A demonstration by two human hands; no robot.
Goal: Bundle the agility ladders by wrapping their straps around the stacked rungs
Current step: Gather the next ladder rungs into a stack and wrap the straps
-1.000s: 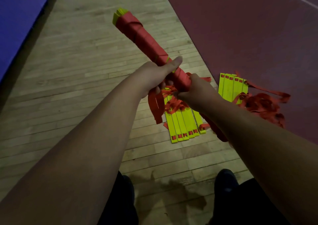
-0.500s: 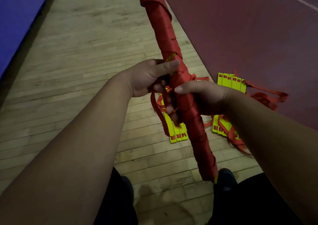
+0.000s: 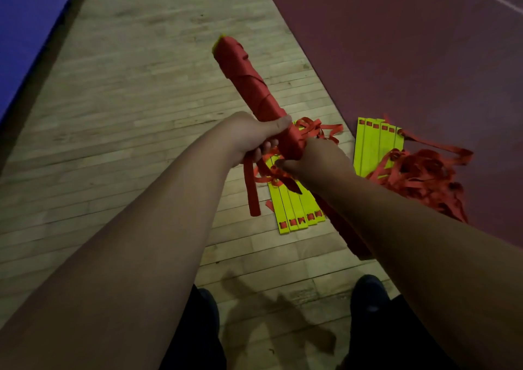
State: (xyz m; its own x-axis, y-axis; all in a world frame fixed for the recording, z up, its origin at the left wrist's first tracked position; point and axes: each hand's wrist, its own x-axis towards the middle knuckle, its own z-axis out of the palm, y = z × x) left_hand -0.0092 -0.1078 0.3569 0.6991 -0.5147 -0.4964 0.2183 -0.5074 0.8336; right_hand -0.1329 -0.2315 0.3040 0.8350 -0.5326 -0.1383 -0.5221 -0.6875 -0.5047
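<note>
A ladder bundle, yellow rungs almost fully wrapped in red strap, points up and away from me. My left hand grips the bundle near its middle, thumb laid over the wrap. My right hand grips it just below. A loose red strap end hangs down from between my hands. The bundle's lower end runs under my right forearm. On the floor lie two unwrapped ladders: yellow rungs below my hands, and another stack with a tangle of red strap at the right.
I stand on a wooden floor. A dark red mat covers the right side and a blue mat lies at the far left. My two dark shoes show at the bottom.
The bundle swung from nearly upright half a second ago back to a lean up and left. My right hand turned round it, and the loose strap end now hangs lower.
</note>
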